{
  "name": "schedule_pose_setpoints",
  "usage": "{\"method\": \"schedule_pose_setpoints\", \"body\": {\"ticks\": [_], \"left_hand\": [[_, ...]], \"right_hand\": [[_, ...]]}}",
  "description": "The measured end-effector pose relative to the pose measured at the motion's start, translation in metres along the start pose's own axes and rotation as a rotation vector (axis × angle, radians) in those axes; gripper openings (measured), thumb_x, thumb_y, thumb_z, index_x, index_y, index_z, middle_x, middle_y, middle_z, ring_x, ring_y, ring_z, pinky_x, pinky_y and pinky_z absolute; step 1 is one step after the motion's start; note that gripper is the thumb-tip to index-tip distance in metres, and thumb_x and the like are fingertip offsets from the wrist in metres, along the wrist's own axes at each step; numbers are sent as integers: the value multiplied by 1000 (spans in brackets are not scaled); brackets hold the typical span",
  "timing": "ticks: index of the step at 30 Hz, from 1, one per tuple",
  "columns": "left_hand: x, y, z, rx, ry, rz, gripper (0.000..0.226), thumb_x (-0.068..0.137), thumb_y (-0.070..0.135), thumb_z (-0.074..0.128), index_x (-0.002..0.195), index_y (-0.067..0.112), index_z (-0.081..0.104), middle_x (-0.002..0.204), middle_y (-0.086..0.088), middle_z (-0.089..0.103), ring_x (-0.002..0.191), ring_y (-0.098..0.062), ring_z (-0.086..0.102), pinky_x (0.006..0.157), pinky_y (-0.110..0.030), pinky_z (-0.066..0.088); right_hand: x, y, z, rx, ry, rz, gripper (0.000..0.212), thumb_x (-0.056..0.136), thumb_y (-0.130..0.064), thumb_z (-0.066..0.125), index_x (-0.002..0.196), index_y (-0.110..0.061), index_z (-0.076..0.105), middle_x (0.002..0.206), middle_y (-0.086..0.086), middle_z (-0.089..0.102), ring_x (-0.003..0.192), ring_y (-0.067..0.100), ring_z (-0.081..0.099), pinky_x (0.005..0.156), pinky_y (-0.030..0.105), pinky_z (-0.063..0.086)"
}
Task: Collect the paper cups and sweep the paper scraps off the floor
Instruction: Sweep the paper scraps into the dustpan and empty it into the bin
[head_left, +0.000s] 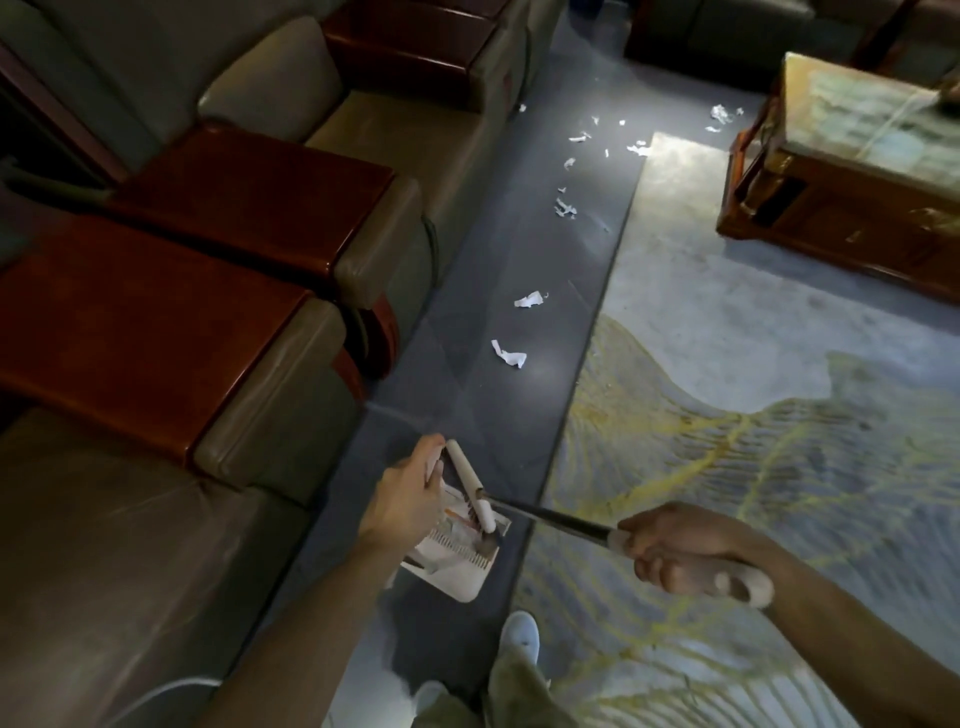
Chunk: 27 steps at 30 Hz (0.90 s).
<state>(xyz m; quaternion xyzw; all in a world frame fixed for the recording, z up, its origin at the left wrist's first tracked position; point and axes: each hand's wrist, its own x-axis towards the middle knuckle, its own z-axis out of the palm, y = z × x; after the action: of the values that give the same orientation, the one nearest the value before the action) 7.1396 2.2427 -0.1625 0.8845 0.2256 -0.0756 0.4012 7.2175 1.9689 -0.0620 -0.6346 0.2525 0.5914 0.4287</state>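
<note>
Fingers of the right hand (680, 553) wrap tightly round the pale grip of a broom (561, 521). Its dark shaft slants down and left into the white dustpan (460, 564). Fingers of the left hand (408, 499) curl round the top of the dustpan's white upright handle, though the hand's back hides the grip itself. The dustpan sits on dark floor tile, with comb teeth along its near edge and some debris inside.

Beyond the dustpan, torn white paper scraps (509, 357) lie in a loose trail on the tile, the nearest two well apart from it and the rest smaller and farther off. Right of the dustpan lies a grey rug (727, 364) with yellow veining. Left of it stand leather sofas (270, 415) with glossy wooden armrest tops. Far beyond it, to the right, a wooden coffee table (841, 171) rests on the rug. White shoes (519, 635) stand just behind the dustpan.
</note>
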Motion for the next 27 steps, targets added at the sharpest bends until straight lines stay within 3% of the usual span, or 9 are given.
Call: {"method": "schedule_pose_setpoints", "body": {"ticks": [3, 6, 9, 12, 16, 20, 22, 24, 27], "left_hand": [[-8, -6, -6, 7, -2, 9, 22, 99, 30, 40, 116, 43, 40, 103, -6, 62, 90, -26, 61, 71, -32, 44], [-19, -13, -16, -17, 31, -10, 19, 99, 30, 40, 115, 40, 42, 95, -5, 62, 82, -24, 60, 72, -37, 49], [-32, -24, -25, -36, 81, -58, 16, 99, 29, 40, 106, 43, 40, 73, 1, 53, 63, -18, 56, 61, -37, 49], [-46, -41, -31, -37, 103, -84, 17, 99, 28, 41, 111, 41, 42, 67, 2, 50, 53, -10, 48, 51, -28, 40], [-53, -57, -40, -32, 76, -88, 19, 99, 30, 41, 112, 44, 41, 67, 3, 52, 55, -11, 51, 54, -29, 42], [-48, -57, -47, -4, 106, -65, 20, 98, 29, 44, 107, 47, 40, 68, 4, 51, 57, -11, 53, 56, -32, 45], [-45, -54, -49, 3, 95, -39, 21, 98, 27, 44, 105, 47, 41, 73, 1, 54, 62, -13, 56, 60, -35, 48], [-40, -50, -50, 20, 65, -10, 21, 98, 26, 45, 106, 44, 42, 70, 3, 52, 60, -12, 55, 60, -36, 47], [-27, -42, -51, 39, 29, 0, 21, 98, 24, 45, 113, 39, 44, 68, 5, 48, 58, -10, 52, 56, -31, 44]], "right_hand": [[-2, -1, 1, -123, 77, -75, 38, 90, 11, 44, 127, 4, 49, 45, 7, 42, 31, 12, 38, 32, 14, 32], [4, -6, 9, -449, 222, -173, 42, 86, 9, 50, 127, 17, 46, 41, 7, 48, 30, 12, 43, 34, 18, 36], [25, -13, 20, -729, 314, -249, 30, 85, 2, 52, 112, 13, 60, 55, 7, 53, 36, 12, 49, 41, 22, 41], [47, -10, 40, -886, 338, -280, 12, 85, 0, 51, 76, 0, 59, 50, 5, 53, 30, 6, 46, 46, 25, 39], [72, 6, 69, -900, 248, -262, 29, 89, -8, 52, 65, -22, 43, 33, -13, 50, 29, -6, 46, 38, 10, 39], [64, 7, 87, -946, 86, -217, 29, 92, -7, 51, 68, -22, 43, 34, -15, 51, 33, -5, 50, 37, 7, 38], [44, 1, 79, -947, 49, -200, 27, 92, -10, 52, 70, -24, 45, 52, -10, 56, 39, -2, 53, 41, 9, 42], [22, -4, 60, -826, 18, -205, 24, 91, -10, 55, 71, -22, 51, 58, -10, 55, 36, -3, 52, 41, 9, 41], [-1, -11, 30, -591, 13, -252, 21, 87, -1, 59, 69, -11, 59, 47, -4, 55, 35, 3, 49, 41, 15, 41]]}}
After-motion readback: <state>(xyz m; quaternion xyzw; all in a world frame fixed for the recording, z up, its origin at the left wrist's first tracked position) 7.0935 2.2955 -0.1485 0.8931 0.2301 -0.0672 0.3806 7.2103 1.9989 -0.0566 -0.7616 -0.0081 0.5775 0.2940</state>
